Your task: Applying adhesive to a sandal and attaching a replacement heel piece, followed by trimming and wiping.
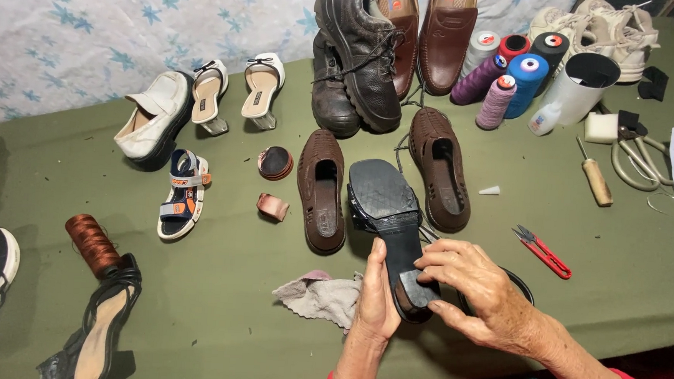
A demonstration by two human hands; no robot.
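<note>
Black shoe [394,223] held sole-up over the green table [217,283], near its front edge, toe pointing away, heel end toward the person. Left hand [377,295] wraps the heel end from the side, palm against it, fingers closed on the shoe. Right hand [466,285] is curled over the heel patch, fingertips [429,265] pressing on the sole surface, thumb below; it grips nothing else. Sole looks whole and glossy, heel piece seated; can't tell if it's glued or just being pressed down or checked, so progress is hard to judge, probably mid-job on the heel area. No tool in either hand. Just under the hands: grey rag [320,296], a black loop half hidden behind the right wrist. Flanking the shoe: pair of brown woven slip-ons [322,189], one on each side. Right of that: red snips [543,252], wooden-handled awl [595,178], scissors [637,155], thread cones [512,79]. Farther back: dark boots [355,56], brown loafers [426,33]. Left side: white shoe [152,118], child's sandal [181,197], copper thread spool [92,242], black heeled sandal [103,327].
</note>
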